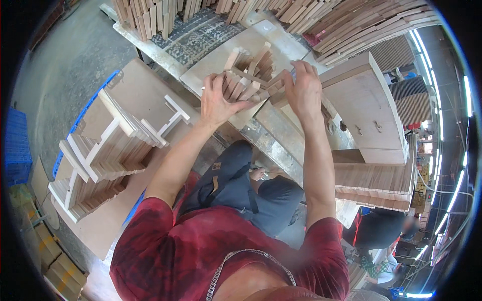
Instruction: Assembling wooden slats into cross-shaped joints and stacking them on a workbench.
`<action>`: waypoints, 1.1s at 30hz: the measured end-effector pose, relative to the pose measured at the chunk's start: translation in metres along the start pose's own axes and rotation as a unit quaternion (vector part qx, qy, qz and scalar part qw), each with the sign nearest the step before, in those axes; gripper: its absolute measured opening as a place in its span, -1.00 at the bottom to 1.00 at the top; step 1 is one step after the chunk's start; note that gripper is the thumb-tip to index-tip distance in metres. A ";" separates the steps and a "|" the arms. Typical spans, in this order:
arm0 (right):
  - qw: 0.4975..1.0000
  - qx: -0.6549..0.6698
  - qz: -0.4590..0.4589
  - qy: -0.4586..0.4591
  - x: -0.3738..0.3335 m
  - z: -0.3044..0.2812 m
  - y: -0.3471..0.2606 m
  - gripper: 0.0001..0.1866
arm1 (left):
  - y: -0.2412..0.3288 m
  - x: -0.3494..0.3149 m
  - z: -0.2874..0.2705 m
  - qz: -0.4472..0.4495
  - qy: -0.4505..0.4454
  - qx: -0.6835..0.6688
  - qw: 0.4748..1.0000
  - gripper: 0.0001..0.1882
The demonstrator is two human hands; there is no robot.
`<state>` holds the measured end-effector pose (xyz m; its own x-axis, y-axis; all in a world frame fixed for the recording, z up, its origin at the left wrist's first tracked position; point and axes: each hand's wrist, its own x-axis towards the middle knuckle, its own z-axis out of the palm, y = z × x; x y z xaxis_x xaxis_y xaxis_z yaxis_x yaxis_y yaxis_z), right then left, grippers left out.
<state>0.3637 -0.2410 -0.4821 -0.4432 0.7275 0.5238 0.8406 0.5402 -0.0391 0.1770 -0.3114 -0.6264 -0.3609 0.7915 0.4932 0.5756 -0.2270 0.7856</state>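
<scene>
A cluster of short pale wooden pieces (251, 89) stands on a light board (211, 65) on the worktable ahead of me. My left hand (217, 103) grips the cluster's near left side, fingers curled and thumb stretched along its front. At its right side, my right hand (304, 91) is closed with thumb and forefinger on a wooden strip (272, 89), whose left part lies against the cluster. Just where the strip ends among the pieces I cannot make out. Beneath my hands runs the wooden edge of a machine bed (273, 131).
T-shaped wooden parts (108, 143) stand stacked on a brown sheet to my left. Many wooden strips (361, 32) are piled at the back. A large pale cabinet (369, 108) rises close to my right forearm, above stacked wood (374, 183). Other people (379, 228) are behind at right.
</scene>
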 end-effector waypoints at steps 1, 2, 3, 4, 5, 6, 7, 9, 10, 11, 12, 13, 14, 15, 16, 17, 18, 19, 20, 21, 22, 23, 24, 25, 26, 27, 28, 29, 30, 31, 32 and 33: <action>0.996 0.091 -0.007 -0.019 0.004 -0.007 -0.016 -0.73 | -0.003 0.001 -0.002 -0.002 -0.009 -0.005 1.000 0.05; 0.983 0.179 -0.011 -0.040 0.002 -0.012 -0.025 -0.73 | -0.003 -0.001 -0.002 -0.005 -0.020 -0.012 1.000 0.04; 0.983 0.180 -0.012 -0.042 0.008 -0.005 -0.025 -0.73 | -0.002 -0.001 -0.001 -0.008 -0.019 -0.012 1.000 0.04; 0.966 0.190 -0.051 -0.166 0.020 0.007 -0.020 -0.72 | -0.001 0.001 0.001 -0.015 -0.017 -0.027 0.999 0.02; 0.932 0.201 -0.088 -0.288 0.031 0.020 -0.017 -0.72 | -0.001 0.001 0.001 -0.024 -0.015 -0.039 0.999 0.00; 0.933 0.200 -0.087 -0.286 0.043 0.028 -0.016 -0.72 | -0.006 0.000 0.002 -0.009 -0.011 -0.046 0.999 -0.01; 0.892 0.207 -0.061 -0.397 0.056 0.034 -0.016 -0.71 | -0.005 0.001 0.001 -0.006 -0.010 -0.046 0.999 -0.01; 0.840 0.210 -0.033 -0.499 0.065 0.035 -0.012 -0.70 | -0.002 0.002 0.000 -0.014 -0.032 -0.051 0.998 -0.03; 0.806 0.272 0.058 -0.523 0.066 0.031 -0.013 -0.67 | -0.003 0.003 -0.002 -0.015 -0.029 -0.048 0.998 -0.03; 0.760 0.329 0.150 -0.540 0.065 0.028 -0.014 -0.64 | -0.004 0.004 -0.002 -0.013 -0.035 -0.045 0.998 -0.03; 0.759 0.361 0.156 -0.518 0.064 0.026 -0.016 -0.55 | -0.004 0.005 -0.002 -0.011 -0.042 -0.042 0.998 -0.03; 0.759 0.363 0.160 -0.516 0.064 0.025 -0.019 -0.55 | -0.002 0.005 -0.001 -0.009 -0.046 -0.043 0.998 -0.03; 0.762 0.340 0.160 -0.527 0.065 0.026 -0.024 -0.51 | 0.001 0.006 -0.001 -0.016 -0.040 -0.036 0.998 -0.03; 0.764 0.317 0.161 -0.538 0.066 0.025 -0.025 -0.47 | 0.005 0.006 0.000 -0.023 -0.035 -0.028 0.999 -0.04; 0.765 0.320 0.161 -0.536 0.066 0.018 -0.032 -0.47 | 0.001 0.004 0.000 -0.020 -0.037 -0.026 0.999 -0.04; 0.814 0.282 0.102 -0.497 0.065 0.006 -0.043 -0.50 | -0.004 0.000 0.000 -0.003 -0.010 -0.020 1.000 -0.07; 0.857 0.242 0.042 -0.454 0.062 0.000 -0.051 -0.47 | -0.010 -0.002 0.000 0.013 0.017 -0.014 1.000 -0.10; 0.856 0.243 0.041 -0.455 0.054 0.000 -0.048 -0.47 | -0.008 -0.001 0.001 0.012 0.017 -0.013 1.000 -0.10; 0.869 0.239 -0.034 -0.431 0.043 0.004 -0.040 -0.51 | -0.003 0.001 0.004 0.020 0.021 -0.025 0.999 -0.12; 0.877 0.234 -0.108 -0.405 0.033 0.009 -0.035 -0.54 | 0.000 0.003 0.004 0.028 0.024 -0.037 0.999 -0.13; 0.890 0.225 -0.109 -0.382 0.021 0.013 -0.037 -0.64 | 0.000 0.003 0.005 0.027 0.020 -0.038 0.999 -0.13; 0.889 0.225 -0.106 -0.384 0.013 0.010 -0.046 -0.64 | -0.002 0.004 0.005 0.002 -0.002 -0.059 0.998 -0.07; 0.914 0.183 -0.095 -0.350 0.007 0.005 -0.056 -0.67 | -0.003 0.005 0.006 -0.021 -0.025 -0.080 0.996 -0.01; 0.936 0.140 -0.081 -0.312 0.004 0.002 -0.063 -0.69 | -0.004 0.005 0.007 -0.019 -0.031 -0.083 0.996 -0.01; 0.938 0.137 -0.072 -0.310 0.004 0.000 -0.065 -0.69 | -0.004 0.006 0.010 -0.006 -0.028 -0.069 0.997 -0.01; 0.938 0.132 -0.088 -0.309 0.004 -0.004 -0.065 -0.69 | -0.003 0.008 0.013 0.009 -0.026 -0.057 0.998 0.00; 0.939 0.123 -0.098 -0.306 0.004 -0.009 -0.062 -0.70 | -0.002 0.009 0.013 0.021 -0.036 -0.068 0.997 0.00; 0.920 0.179 -0.089 -0.338 0.005 -0.003 -0.055 -0.64 | -0.001 0.009 0.013 -0.008 -0.041 -0.064 0.997 -0.08; 0.899 0.232 -0.075 -0.363 0.007 0.004 -0.045 -0.59 | 0.001 0.008 0.015 -0.032 -0.050 -0.065 0.996 -0.16; 0.888 0.275 -0.064 -0.363 0.013 0.011 -0.044 -0.46 | 0.001 0.006 0.010 -0.028 -0.062 -0.043 0.997 -0.14; 0.877 0.315 -0.052 -0.359 0.022 0.015 -0.043 -0.32 | 0.001 0.003 0.005 -0.021 -0.072 -0.025 0.997 -0.12; 0.859 0.294 -0.044 -0.416 0.037 0.013 -0.046 -0.19 | 0.000 0.000 0.004 -0.030 -0.054 -0.051 0.997 -0.08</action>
<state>0.3043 -0.2335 -0.4716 -0.7725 0.5910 -0.2325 0.5972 0.5514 -0.5825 0.1799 -0.3090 -0.6278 -0.3076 0.8606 0.4059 0.4760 -0.2303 0.8488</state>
